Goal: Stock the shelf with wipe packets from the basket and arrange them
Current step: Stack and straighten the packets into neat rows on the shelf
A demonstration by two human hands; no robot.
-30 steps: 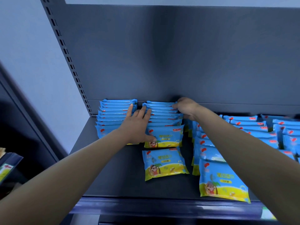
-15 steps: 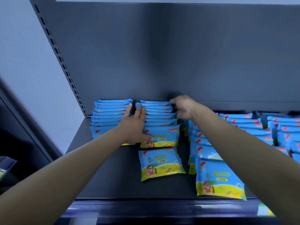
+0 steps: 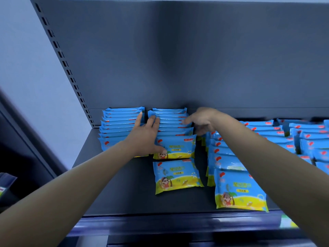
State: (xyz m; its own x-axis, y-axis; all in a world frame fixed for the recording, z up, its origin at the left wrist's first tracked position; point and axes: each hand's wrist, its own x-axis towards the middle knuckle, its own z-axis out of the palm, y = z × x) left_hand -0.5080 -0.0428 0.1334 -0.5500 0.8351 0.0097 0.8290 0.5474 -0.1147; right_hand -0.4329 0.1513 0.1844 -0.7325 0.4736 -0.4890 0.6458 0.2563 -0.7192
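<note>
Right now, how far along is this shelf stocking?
Done: several rows of wipe packets stand on the shelf. In hand: the left hand rests flat across the first row and second row, the right hand beside the second, apparently squaring them. Left: one loose packet lies flat in front; no basket in view.

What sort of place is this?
Most likely a shop or its stockroom: a dark metal shelf with a slotted upright, stocked with neat rows of identical blue wipe packets.

A shop: slotted metal shelving (image 3: 124,184) stocked with rows of identical wipe packets (image 3: 175,176)
</note>
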